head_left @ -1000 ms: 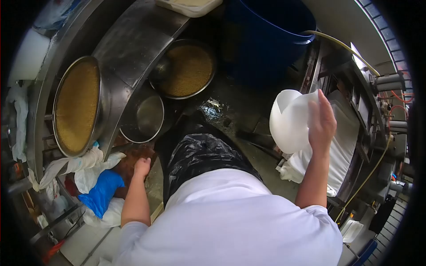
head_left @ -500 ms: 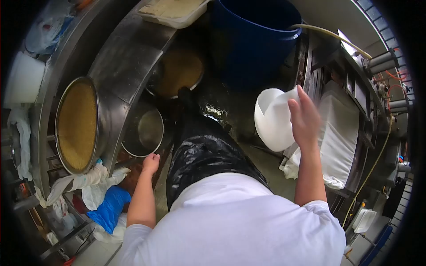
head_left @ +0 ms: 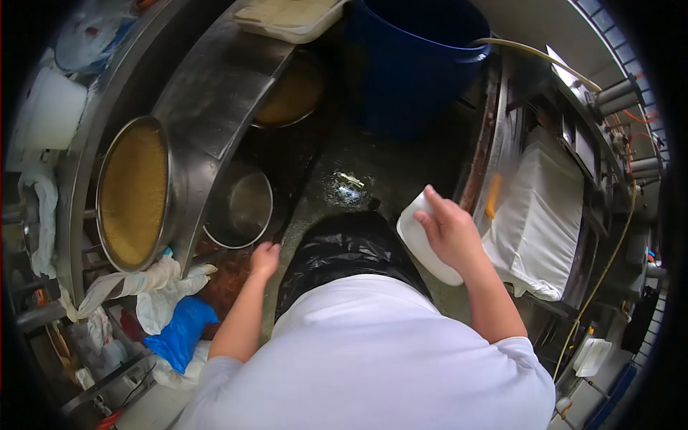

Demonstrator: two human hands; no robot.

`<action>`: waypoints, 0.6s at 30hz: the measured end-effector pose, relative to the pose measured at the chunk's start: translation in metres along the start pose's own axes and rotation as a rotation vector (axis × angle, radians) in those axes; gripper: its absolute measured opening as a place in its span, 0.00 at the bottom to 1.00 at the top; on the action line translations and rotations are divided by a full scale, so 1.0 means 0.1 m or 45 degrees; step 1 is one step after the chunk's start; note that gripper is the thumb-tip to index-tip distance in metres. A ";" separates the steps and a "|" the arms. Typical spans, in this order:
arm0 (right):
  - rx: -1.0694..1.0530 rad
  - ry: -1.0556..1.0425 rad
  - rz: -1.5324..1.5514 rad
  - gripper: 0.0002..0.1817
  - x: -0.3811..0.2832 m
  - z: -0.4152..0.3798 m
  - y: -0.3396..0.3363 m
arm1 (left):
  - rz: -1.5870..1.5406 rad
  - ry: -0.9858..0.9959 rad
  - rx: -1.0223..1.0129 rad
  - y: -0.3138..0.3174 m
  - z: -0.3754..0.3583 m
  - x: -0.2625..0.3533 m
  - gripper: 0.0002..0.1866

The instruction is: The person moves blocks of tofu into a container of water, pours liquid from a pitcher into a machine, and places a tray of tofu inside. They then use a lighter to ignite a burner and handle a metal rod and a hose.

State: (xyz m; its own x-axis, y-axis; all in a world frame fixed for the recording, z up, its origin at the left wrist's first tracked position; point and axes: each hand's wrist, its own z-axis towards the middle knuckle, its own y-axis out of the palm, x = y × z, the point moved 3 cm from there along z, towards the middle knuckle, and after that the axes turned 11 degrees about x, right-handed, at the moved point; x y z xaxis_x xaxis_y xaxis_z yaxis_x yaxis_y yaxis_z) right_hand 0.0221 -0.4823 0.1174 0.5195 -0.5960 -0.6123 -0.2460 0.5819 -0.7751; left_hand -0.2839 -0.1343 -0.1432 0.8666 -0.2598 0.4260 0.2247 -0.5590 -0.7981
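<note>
My right hand (head_left: 451,233) holds a white plastic scoop (head_left: 423,240) beside my right thigh. The scoop is seen nearly edge-on, and the fingers cover part of it. My left hand (head_left: 265,260) hangs low with its fingers curled and nothing visible in them. Just beyond it, apart from the hand, is the rim of a steel pot (head_left: 240,208). A large steel bowl (head_left: 134,193) of yellowish contents stands further left. Another steel pan (head_left: 290,93) with brownish contents sits in shadow ahead.
A blue barrel (head_left: 423,72) stands ahead with a hose over its rim. To the right, white cloth (head_left: 537,222) covers a block on a metal frame, near an orange object (head_left: 493,196). Left are a steel counter (head_left: 201,93) and a blue bag (head_left: 183,333). The floor (head_left: 330,168) is wet.
My right hand has brought the scoop down and inward, turning it nearly edge-on. My left hand has moved slightly right, away from the pot's rim. The view has shifted a little.
</note>
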 end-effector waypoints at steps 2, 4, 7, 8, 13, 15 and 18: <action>-0.207 0.027 -0.127 0.27 -0.05 0.02 0.35 | -0.103 0.204 -0.048 0.26 0.19 0.41 0.26; -0.496 0.077 -0.262 0.23 -0.10 0.10 0.83 | -0.111 0.412 -0.226 0.34 0.13 1.03 0.26; -0.849 0.159 -0.409 0.19 -0.08 0.21 1.70 | -0.075 0.597 -0.459 0.38 0.04 1.46 0.25; -0.918 0.103 -0.433 0.17 -0.10 0.26 1.94 | -0.041 0.683 -0.542 0.38 0.03 1.55 0.26; -0.897 0.170 -0.665 0.13 0.19 0.52 2.54 | -0.027 0.762 -0.487 0.19 0.21 1.21 0.25; -0.773 0.324 -0.719 0.13 0.36 0.59 2.28 | -0.055 0.725 -0.401 0.02 0.35 0.85 0.24; -0.669 0.488 -0.751 0.12 0.47 0.42 1.67 | 0.022 0.528 -0.410 -0.29 0.52 0.28 0.22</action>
State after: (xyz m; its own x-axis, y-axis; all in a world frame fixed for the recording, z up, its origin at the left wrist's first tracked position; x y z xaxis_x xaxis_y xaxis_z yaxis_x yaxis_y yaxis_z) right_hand 0.0400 -0.3901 -0.0342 0.3932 -0.9191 -0.0263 -0.4179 -0.1532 -0.8955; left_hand -0.2432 -0.0841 -0.1301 0.6051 -0.5244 0.5990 0.0070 -0.7489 -0.6626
